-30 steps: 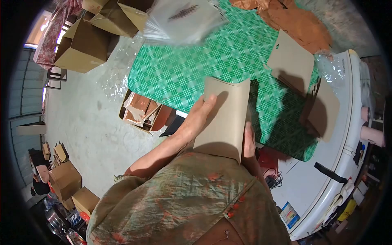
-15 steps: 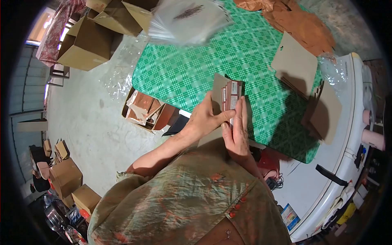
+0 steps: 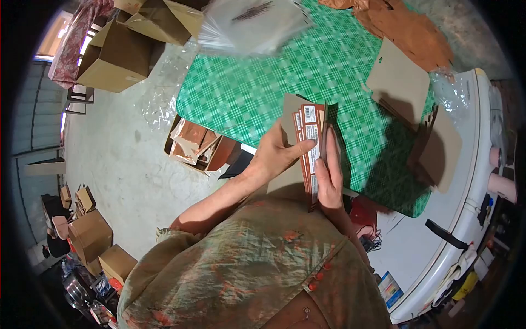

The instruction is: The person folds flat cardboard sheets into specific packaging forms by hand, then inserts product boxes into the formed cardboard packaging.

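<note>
Packing wkshop: cartons [image 3: 118, 55], bag stack [image 3: 252, 24], concrete floor [image 3: 115, 170].

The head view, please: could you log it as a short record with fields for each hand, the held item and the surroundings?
Left hand: grips the folded carton from its left side, thumb across the printed face.
Right hand: flat against the carton's right edge.
Held item: flat cardboard carton, red printed panel with white labels showing, grey-brown back.
Table: green checked cloth.
On table: stack of clear bags, grey card blanks.
Floor: open box of brown cartons beside the table.
</note>
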`<state>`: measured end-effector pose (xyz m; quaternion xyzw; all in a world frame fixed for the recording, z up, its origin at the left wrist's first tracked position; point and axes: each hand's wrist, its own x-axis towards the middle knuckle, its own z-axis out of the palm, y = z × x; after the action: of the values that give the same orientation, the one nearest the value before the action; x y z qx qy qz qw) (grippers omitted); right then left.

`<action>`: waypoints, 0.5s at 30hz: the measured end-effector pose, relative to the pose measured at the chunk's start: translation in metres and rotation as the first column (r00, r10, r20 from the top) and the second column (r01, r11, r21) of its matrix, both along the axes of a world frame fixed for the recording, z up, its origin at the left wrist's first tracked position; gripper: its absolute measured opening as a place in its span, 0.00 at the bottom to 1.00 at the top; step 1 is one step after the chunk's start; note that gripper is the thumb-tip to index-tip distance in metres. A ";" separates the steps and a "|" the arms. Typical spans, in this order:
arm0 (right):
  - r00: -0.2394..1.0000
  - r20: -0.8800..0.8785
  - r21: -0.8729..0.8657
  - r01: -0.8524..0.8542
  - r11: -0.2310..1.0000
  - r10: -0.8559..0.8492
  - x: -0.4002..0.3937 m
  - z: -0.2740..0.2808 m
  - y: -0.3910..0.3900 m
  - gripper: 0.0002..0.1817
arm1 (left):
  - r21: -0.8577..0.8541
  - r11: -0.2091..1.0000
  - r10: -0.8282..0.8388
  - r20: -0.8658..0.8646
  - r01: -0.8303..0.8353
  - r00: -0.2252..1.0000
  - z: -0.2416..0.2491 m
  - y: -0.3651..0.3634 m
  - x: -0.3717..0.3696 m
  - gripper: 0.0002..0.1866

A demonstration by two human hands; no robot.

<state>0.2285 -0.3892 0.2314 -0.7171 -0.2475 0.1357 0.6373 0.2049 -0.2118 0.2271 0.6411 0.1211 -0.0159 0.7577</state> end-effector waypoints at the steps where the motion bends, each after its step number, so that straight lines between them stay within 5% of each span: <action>1: 1.000 -0.003 0.031 0.003 1.000 -0.003 0.000 -0.002 0.000 0.34 | -0.027 1.000 0.010 0.004 -0.010 1.000 0.005 -0.001 0.002 0.35; 3: 1.000 0.024 0.019 0.000 1.000 0.000 0.000 -0.001 0.000 0.34 | -0.079 0.996 0.032 0.010 -0.031 0.999 0.020 -0.003 0.004 0.36; 7: 0.969 0.243 -0.194 0.005 0.981 0.043 -0.001 0.008 0.005 0.35 | 0.109 0.994 -0.012 -0.025 0.014 1.000 0.020 -0.001 0.005 0.40; 10: 0.978 0.196 -0.211 -0.029 0.977 0.071 -0.002 0.014 0.008 0.36 | 0.251 0.967 -0.049 0.003 0.046 0.999 0.016 0.000 0.006 0.42; 14: 0.994 0.084 -0.128 -0.059 0.990 0.070 -0.005 0.017 0.006 0.35 | 0.180 0.981 -0.062 -0.043 0.069 0.997 0.006 0.003 0.006 0.39; 15: 0.983 0.168 -0.127 -0.057 0.990 0.078 -0.003 0.011 0.004 0.34 | 0.160 0.985 -0.058 -0.051 0.065 0.997 0.006 0.003 0.006 0.38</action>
<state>0.2259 -0.3848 0.2428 -0.7548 -0.3171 0.1094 0.5637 0.2112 -0.2090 0.2335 0.7033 0.1197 -0.0444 0.6993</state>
